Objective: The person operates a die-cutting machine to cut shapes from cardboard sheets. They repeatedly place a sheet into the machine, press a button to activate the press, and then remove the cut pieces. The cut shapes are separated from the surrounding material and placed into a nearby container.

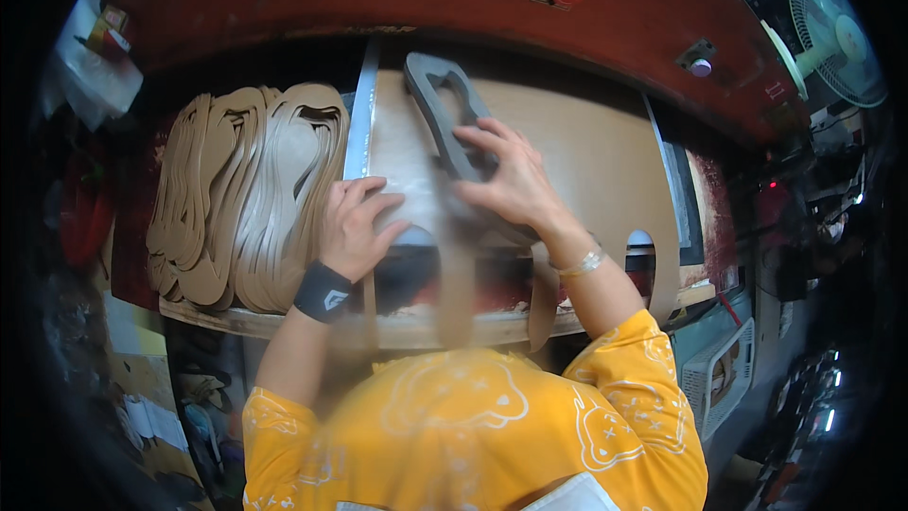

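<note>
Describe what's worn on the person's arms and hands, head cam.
Both hands bare, no gloves. Left hand: black wristband with a small white emblem. Right hand: thin silver bracelet. Short yellow sleeves with a white paisley-style print; forearms uncovered.

Left hand (355, 222) flat, fingers bent; right hand (506, 180) palm down, fingers spread; forearms raised.

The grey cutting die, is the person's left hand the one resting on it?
No, the right hand presses on the grey cutting die; the left hand lies flat on the tan sheet.
</note>
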Demonstrator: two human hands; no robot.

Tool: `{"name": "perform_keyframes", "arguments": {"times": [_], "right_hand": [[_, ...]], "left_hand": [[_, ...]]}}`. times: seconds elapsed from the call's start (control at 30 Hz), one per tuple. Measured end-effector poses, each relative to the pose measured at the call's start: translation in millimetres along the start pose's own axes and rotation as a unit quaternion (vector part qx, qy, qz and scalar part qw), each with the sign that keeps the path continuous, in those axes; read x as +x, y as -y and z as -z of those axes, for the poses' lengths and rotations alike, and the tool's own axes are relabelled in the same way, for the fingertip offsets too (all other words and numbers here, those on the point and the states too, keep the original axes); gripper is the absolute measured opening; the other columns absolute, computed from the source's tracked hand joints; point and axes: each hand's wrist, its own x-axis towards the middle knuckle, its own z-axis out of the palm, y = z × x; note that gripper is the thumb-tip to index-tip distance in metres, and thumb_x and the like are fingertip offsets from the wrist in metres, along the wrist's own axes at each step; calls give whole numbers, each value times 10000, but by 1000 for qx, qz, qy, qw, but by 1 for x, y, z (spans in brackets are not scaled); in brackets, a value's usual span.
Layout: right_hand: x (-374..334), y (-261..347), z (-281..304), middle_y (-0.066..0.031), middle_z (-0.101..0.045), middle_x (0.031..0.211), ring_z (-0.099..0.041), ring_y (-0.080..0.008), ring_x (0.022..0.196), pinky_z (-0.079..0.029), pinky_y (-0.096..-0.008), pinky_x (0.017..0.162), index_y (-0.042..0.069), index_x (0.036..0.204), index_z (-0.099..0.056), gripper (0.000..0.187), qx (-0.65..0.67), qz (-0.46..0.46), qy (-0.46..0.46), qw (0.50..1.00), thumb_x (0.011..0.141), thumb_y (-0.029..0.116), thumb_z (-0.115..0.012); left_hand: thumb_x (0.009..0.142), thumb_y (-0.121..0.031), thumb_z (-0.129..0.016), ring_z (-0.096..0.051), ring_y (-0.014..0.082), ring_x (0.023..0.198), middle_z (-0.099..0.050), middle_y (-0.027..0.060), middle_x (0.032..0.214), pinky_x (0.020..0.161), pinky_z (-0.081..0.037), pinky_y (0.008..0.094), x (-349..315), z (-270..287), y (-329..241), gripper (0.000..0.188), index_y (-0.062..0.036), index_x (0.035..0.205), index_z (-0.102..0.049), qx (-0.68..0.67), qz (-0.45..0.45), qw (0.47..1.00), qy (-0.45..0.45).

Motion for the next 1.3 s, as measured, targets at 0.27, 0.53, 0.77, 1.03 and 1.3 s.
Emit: {"name": "perform_keyframes", "arguments": {"times": [0.27,0.53,0.77,1.03,1.3], "right_hand": [[52,30,-72,-185,-397,1369,-326,-472,1217,-303,-583,948,200,1203,-607,638,-128,-44,-59,989,592,351,-704],[37,29,-79,-205,-386,1365,-312,-471,1219,-297,-588,937,189,1220,-591,674,-130,-19,-77,988,588,377,-732],[22,-4,-44,-234,-369,1374,-332,-429,1254,-308,-551,996,130,1237,-566,649,-69,55,-65,994,679,415,-734],[-51,-164,97,-236,-347,1402,-278,-374,1335,-236,-446,1087,42,1358,-401,595,-124,16,-474,872,863,288,-620],[-39,-193,214,-287,-256,1440,-251,-387,1347,-204,-427,1117,-67,1395,-252,709,-81,-79,-684,720,913,381,-516]], "left_hand": [[669,-150,-753,-489,318,1010,-577,114,1078,890,-415,393,-2,-6,8,295,-78,944,-671,-22,6,1000,-15],[666,-153,-760,-490,322,1014,-572,114,1099,900,-412,410,-3,-4,6,317,-76,959,-666,-11,17,1000,-8],[698,-124,-729,-493,334,1028,-569,140,1100,895,-417,411,-6,-2,1,289,-52,969,-658,-10,17,1000,-12],[735,-81,-681,-578,267,818,-624,92,838,740,-463,356,-83,-7,-68,189,-53,919,-647,-194,117,971,81],[779,-97,-666,-618,266,768,-616,132,842,682,-495,350,-104,-39,-61,353,-44,1118,-585,-166,109,980,4]]}}
